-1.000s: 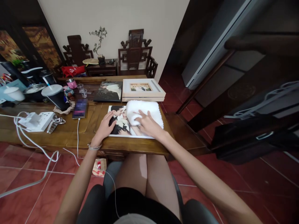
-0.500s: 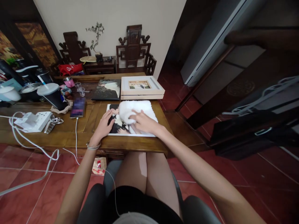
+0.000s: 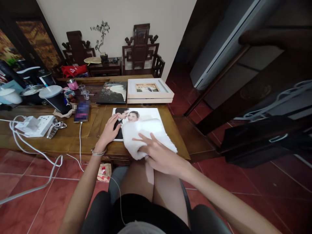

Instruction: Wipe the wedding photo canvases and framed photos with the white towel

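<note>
A photo panel [image 3: 149, 113] showing two people lies flat on the wooden table [image 3: 103, 115], close to its front edge. My left hand [image 3: 109, 130] rests on the panel's left edge, fingers stretched out, holding nothing. Over the lower right part of the panel lies a folded white towel [image 3: 156, 127], which hangs past the front edge of the table. My right hand [image 3: 159, 153] grips the towel near its lower edge, with some fingers spread on top and the thumb partly hidden. The towel covers much of the picture.
Behind the panel are a dark photo album [image 3: 112, 92] and a pale framed box [image 3: 150, 91]. To the left are a phone [image 3: 82, 111] on a cable, a power strip [image 3: 45, 125], a lidded cup [image 3: 55, 99] and small clear cups [image 3: 85, 94]. A paper bag [image 3: 104, 172] sits below the table.
My right hand has drawn the towel down toward me, over the panel's front edge. The upper part of the picture now shows. My left hand has stayed at the left edge.
</note>
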Demonstrator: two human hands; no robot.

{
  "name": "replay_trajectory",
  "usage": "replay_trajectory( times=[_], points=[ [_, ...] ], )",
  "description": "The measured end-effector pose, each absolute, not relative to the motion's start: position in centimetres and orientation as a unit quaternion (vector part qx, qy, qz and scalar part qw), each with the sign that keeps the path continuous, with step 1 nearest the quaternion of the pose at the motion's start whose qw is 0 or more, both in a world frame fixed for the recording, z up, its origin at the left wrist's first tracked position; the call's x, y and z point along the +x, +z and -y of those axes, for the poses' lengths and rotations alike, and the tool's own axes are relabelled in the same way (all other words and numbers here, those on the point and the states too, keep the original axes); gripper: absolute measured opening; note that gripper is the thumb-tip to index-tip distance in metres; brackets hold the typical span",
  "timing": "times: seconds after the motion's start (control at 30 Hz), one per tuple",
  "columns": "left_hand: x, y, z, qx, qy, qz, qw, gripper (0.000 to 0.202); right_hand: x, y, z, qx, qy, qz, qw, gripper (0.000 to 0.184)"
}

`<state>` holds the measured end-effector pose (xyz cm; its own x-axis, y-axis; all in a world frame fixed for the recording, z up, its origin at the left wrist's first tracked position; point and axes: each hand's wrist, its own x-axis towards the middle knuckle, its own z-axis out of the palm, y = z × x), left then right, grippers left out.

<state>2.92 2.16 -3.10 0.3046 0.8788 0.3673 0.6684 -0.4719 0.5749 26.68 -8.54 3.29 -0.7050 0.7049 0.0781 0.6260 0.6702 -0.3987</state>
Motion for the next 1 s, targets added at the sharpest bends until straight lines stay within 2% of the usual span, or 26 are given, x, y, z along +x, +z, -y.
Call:
replay_trajectory(
  times=[0.13, 0.37, 0.5, 0.67, 0.83, 1.0],
  points=[
    [2.8, -3.3, -2.4, 0.795, 0.333, -0.484, 0.155, 0.046, 26.6, 3.8, 4.9, -0.381, 0.2, 0.894, 0.124, 0.046],
    [2.4, -2.6, -3.2, 0.79, 0.351, -0.483, 0.138, 0.038, 23.4, 2.5, -3.4, -0.456, 0.115, 0.874, 0.124, 0.047],
    [2.5, -2.0, -3.1, 0.787, 0.363, -0.483, 0.126, 0.037, 24.0, 1.9, -1.4, -0.415, 0.103, 0.894, 0.134, 0.047],
    [2.9, -1.8, -2.6, 0.786, 0.373, -0.476, 0.127, 0.038, 28.9, 1.1, 3.2, -0.345, 0.152, 0.909, 0.179, 0.041],
    [2.9, -1.8, -2.8, 0.788, 0.368, -0.471, 0.151, 0.04, 33.0, 0.5, 2.5, -0.413, 0.17, 0.863, 0.235, 0.037],
    [2.9, -2.2, -3.0, 0.789, 0.358, -0.463, 0.187, 0.044, 30.9, 0.7, 1.2, -0.481, 0.136, 0.844, 0.192, 0.038]
  ],
)
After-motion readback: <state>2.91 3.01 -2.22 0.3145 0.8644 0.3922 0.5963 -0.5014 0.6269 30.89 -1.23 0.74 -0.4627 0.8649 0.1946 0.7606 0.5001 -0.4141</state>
